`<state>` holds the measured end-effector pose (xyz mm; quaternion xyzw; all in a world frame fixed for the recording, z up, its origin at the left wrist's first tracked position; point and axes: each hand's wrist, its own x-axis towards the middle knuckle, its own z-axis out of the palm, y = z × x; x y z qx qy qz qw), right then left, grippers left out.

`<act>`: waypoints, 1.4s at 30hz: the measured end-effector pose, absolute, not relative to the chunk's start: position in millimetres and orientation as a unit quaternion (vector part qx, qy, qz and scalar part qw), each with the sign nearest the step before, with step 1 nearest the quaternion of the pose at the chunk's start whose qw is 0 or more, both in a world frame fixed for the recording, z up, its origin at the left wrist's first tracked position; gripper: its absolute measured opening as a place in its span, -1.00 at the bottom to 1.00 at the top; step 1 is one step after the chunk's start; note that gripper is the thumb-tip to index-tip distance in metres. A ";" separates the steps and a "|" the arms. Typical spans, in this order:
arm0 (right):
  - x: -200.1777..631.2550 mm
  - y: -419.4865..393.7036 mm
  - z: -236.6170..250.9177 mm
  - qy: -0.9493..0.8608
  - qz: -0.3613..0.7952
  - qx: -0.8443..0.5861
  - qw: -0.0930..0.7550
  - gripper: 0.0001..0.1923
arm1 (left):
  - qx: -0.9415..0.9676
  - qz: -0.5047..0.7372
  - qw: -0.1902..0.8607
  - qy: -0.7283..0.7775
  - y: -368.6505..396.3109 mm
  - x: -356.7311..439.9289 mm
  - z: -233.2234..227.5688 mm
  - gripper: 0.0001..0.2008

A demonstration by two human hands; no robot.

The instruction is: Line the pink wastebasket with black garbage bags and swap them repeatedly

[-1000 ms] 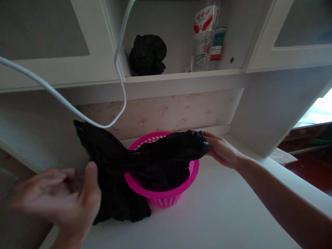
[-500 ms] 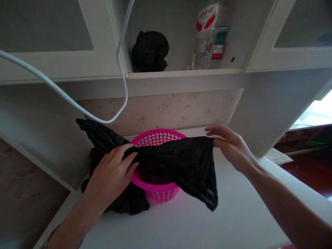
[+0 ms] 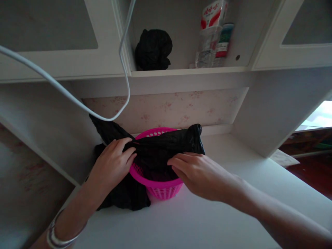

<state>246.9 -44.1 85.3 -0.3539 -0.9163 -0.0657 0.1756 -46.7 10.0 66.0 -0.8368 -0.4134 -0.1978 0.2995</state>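
Your black bag point(image 3: 166, 152) lies draped across the pink basket point(image 3: 162, 188), which stands toward the back of the white desktop point(image 3: 207, 221), close to the back wall. Most of the bag's middle has sunk into the basket, but it is not seated: one end hangs down over the basket's left rim onto the desktop, and a bunched knot of plastic sticks up over the back-right rim. Judging from that, the lining looks about half done, with the edges yet to be spread and folded round the rim.

Your left hand point(image 3: 112, 166) presses on the bag at the left rim, fingers curled onto the plastic; whether it truly pinches the film is hard to tell in this dim light. Your right hand point(image 3: 199, 174) lies flat and loose on the bag at the front-right rim, gripping nothing.

A white cable point(image 3: 77, 103) sags across the space above the basket's left side and could snag a lifted hand. On the shelf point(image 3: 189, 71) above sit another crumpled black bag point(image 3: 153, 50) and some bottles point(image 3: 211, 38), well clear of you.
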 end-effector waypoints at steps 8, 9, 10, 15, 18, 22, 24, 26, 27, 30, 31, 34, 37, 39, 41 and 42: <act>286.3 -8.7 75.3 -0.867 -0.093 -0.476 0.114 -0.75 | -0.843 -0.129 0.243 -0.462 16.5 -55.3 65.5 -0.75; 288.1 -8.2 74.8 -0.864 -0.095 -0.483 0.110 -0.76 | -0.846 -0.124 0.241 -0.459 16.7 -55.2 66.3 -0.77; 289.3 -8.6 74.6 -0.863 -0.098 -0.484 0.107 -0.77 | -0.847 -0.121 0.244 -0.457 16.1 -54.5 67.5 -0.79; 287.4 -24.8 81.4 -0.876 -0.118 -0.431 0.182 -0.77 | -0.841 -0.181 0.220 -0.459 -10.6 -38.4 82.1 -0.82; 282.7 -41.0 92.3 -0.875 -0.109 -0.400 0.248 -0.75 | -0.866 -0.266 0.069 -0.418 -41.0 -17.0 91.1 -0.74; 279.8 -63.4 108.7 -0.914 -0.054 -0.314 0.250 -0.77 | -0.912 -0.262 0.115 -0.294 -59.3 8.5 88.8 -0.69; 281.2 -73.8 115.5 -0.924 -0.028 -0.295 0.243 -0.77 | -0.918 -0.237 0.163 -0.273 -55.4 13.4 82.8 -0.52; 284.5 -83.3 120.6 -0.930 0.013 -0.292 0.222 -0.76 | -0.927 -0.209 0.160 -0.269 -49.7 12.9 77.5 -0.61; 286.6 -87.7 122.2 -0.933 0.037 -0.292 0.206 -0.76 | -0.931 -0.196 0.153 -0.265 -47.8 11.3 75.9 -0.70; 293.9 -98.7 122.2 -0.941 0.070 -0.283 0.171 -0.79 | -0.933 -0.175 0.167 -0.265 -48.5 3.1 77.0 -0.82; 296.4 -101.5 120.3 -0.943 0.061 -0.281 0.169 -0.80 | -0.929 -0.171 0.179 -0.275 -50.4 -0.7 78.8 -0.81; 302.7 -106.6 111.2 -0.939 0.047 -0.296 0.168 -0.79 | -0.915 -0.142 0.221 -0.308 -57.4 -15.5 83.9 -0.70; 305.8 -105.7 100.9 -0.925 0.087 -0.338 0.152 -0.76 | -0.896 -0.131 0.264 -0.332 -65.0 -33.3 82.5 -0.55; 305.1 -101.7 95.0 -0.915 0.110 -0.359 0.147 -0.76 | -0.886 -0.132 0.278 -0.347 -70.2 -43.1 76.7 -0.49; 301.9 -96.3 89.2 -0.913 0.111 -0.366 0.144 -0.75 | -0.886 -0.130 0.270 -0.354 -75.2 -49.5 68.0 -0.45; 299.7 -93.6 86.1 -0.915 0.098 -0.364 0.141 -0.75 | -0.889 -0.128 0.259 -0.355 -77.6 -51.6 63.0 -0.44</act>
